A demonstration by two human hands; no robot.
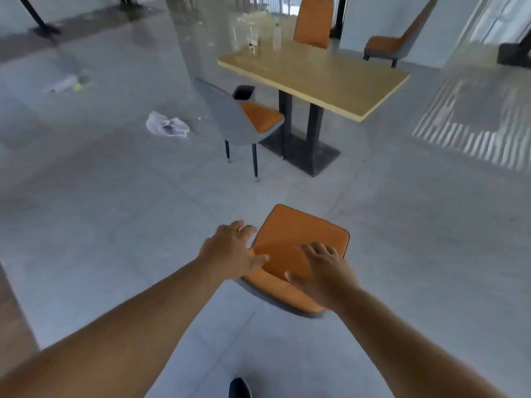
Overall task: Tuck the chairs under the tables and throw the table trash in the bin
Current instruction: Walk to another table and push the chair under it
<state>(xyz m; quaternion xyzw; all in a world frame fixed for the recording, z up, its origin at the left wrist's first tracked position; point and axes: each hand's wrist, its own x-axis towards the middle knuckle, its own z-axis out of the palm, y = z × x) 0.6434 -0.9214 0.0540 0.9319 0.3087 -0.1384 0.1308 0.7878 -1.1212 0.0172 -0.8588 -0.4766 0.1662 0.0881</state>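
Observation:
An orange chair point(290, 239) with a grey shell stands on the tiled floor right in front of me, away from the wooden table point(330, 79). My left hand point(232, 251) is at the left edge of its backrest, fingers spread and thumb on the orange face. My right hand point(323, 271) lies over the top of the backrest with fingers apart. A second chair point(247, 122) stands pulled out at the table's near left corner. Clear bottles and wrappers point(255, 38) sit on the table's far end. A black bin point(244, 91) stands behind that chair.
A crumpled white bag point(168, 126) and other litter point(69, 83) lie on the floor to the left. A third orange chair point(314, 21) is at the table's far side, and another chair point(396, 44) stands by the right wall. My shoe point(240, 389) shows at the bottom.

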